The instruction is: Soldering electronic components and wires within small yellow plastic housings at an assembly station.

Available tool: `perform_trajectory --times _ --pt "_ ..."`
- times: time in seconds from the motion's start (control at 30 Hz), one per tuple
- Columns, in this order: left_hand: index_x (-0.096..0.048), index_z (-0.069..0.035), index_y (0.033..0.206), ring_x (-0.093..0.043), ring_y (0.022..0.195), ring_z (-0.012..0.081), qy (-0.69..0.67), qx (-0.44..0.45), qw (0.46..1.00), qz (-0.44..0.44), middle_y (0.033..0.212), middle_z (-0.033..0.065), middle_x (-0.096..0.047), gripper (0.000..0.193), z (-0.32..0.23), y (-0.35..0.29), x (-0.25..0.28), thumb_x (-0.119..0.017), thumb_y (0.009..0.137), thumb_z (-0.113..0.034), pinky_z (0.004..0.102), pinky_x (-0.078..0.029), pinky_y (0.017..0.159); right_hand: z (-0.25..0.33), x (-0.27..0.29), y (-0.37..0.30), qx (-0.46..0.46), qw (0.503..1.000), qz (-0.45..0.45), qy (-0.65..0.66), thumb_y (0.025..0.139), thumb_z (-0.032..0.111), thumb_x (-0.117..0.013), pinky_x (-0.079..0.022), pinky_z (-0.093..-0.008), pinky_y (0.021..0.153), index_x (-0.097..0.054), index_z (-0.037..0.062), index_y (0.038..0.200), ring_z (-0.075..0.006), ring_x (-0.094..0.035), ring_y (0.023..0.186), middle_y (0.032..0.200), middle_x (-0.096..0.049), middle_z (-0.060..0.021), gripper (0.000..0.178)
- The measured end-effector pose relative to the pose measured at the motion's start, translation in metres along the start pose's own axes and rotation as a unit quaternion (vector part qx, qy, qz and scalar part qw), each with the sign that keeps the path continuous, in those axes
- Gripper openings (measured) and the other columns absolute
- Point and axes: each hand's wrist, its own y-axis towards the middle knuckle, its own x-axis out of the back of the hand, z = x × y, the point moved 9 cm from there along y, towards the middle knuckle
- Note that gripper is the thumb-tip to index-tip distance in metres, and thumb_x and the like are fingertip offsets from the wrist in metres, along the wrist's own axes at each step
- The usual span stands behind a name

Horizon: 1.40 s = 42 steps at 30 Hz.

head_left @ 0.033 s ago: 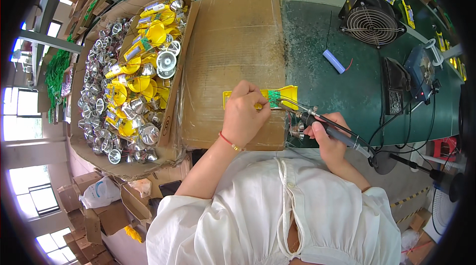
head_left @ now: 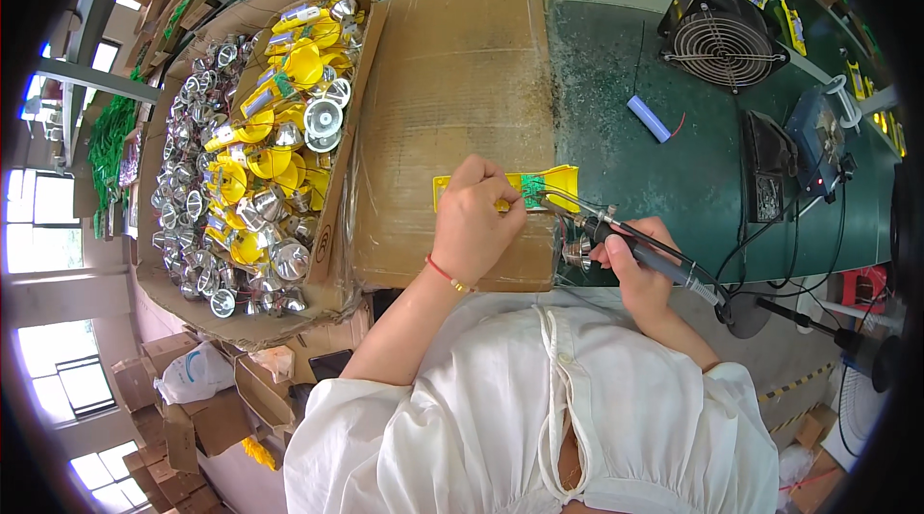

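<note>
A yellow plastic flashlight casing lies across the cardboard mat, a small green circuit board in it. My left hand rests over the casing's left part with thumb and fingers pinched together. Whatever is between those fingertips is hidden. In my right hand is a soldering iron with a thin metal guide tube; its tip reaches the right side of the circuit board. A silver reflector cup sits just below the iron, beside my right fingers.
Left of the mat, a cardboard box holds many reflectors and yellow casings. A purple cylindrical battery with wires lies on the green table. Further right stand a black fan and a blue soldering station with cables.
</note>
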Motion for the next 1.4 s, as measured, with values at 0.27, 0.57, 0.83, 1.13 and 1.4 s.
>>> perform_trajectory --times 0.27,0.57,0.83,1.13,1.4 --pt "-0.061 0.000 0.066 -0.056 0.067 0.0219 0.001 -0.004 1.000 -0.012 0.078 0.0091 -0.054 0.006 -0.003 -0.001 0.000 -0.064 0.062 -0.001 0.0300 -0.048 0.060 -0.001 0.002 0.000 0.003 1.000 -0.002 0.008 0.081 0.004 -0.056 -0.049 -0.0255 0.052 -0.046 -0.0027 0.087 -0.0158 -0.058 0.058 0.069 -0.056 -0.0111 0.014" --pt "-0.059 0.000 0.064 -0.055 0.068 0.0229 -0.004 0.007 1.000 -0.016 0.078 0.0094 -0.053 0.005 0.000 -0.003 -0.001 -0.064 0.061 0.000 0.0315 -0.046 0.060 0.007 0.013 -0.002 0.015 0.997 -0.048 0.057 0.083 0.009 -0.056 -0.049 -0.0279 0.052 -0.046 -0.0024 0.088 -0.0155 -0.055 0.054 0.066 -0.053 -0.0098 0.016" --pt "-0.059 0.000 0.064 -0.055 0.065 0.0219 0.027 -0.003 0.999 -0.023 0.076 0.0094 -0.054 0.005 -0.004 -0.003 -0.001 -0.063 0.061 -0.001 0.0303 -0.046 0.059 0.002 0.019 -0.005 -0.003 0.996 -0.040 0.075 0.083 0.004 -0.055 -0.047 -0.0214 0.050 -0.046 -0.0031 0.089 -0.0131 -0.059 0.059 0.071 -0.058 -0.0117 0.014" --pt "-0.053 -0.002 0.060 -0.052 0.070 0.0271 0.029 -0.017 0.998 -0.055 0.073 0.0107 -0.050 0.011 -0.010 -0.005 0.002 -0.063 0.059 -0.001 0.0356 -0.044 0.061 0.005 0.020 -0.007 0.002 0.995 -0.040 0.091 0.083 0.005 -0.055 -0.047 -0.0205 0.051 -0.045 -0.0027 0.089 -0.0130 -0.059 0.060 0.071 -0.058 -0.0119 0.014" --pt "-0.063 -0.002 0.075 -0.051 0.045 0.0212 0.071 0.009 0.996 0.059 0.059 0.0099 -0.055 0.009 -0.016 -0.070 0.026 -0.064 0.075 -0.011 0.0297 -0.040 0.043 0.003 0.026 -0.008 -0.002 0.995 -0.036 0.091 0.083 0.005 -0.056 -0.047 -0.0213 0.051 -0.046 -0.0027 0.089 -0.0131 -0.059 0.060 0.071 -0.059 -0.0124 0.014"
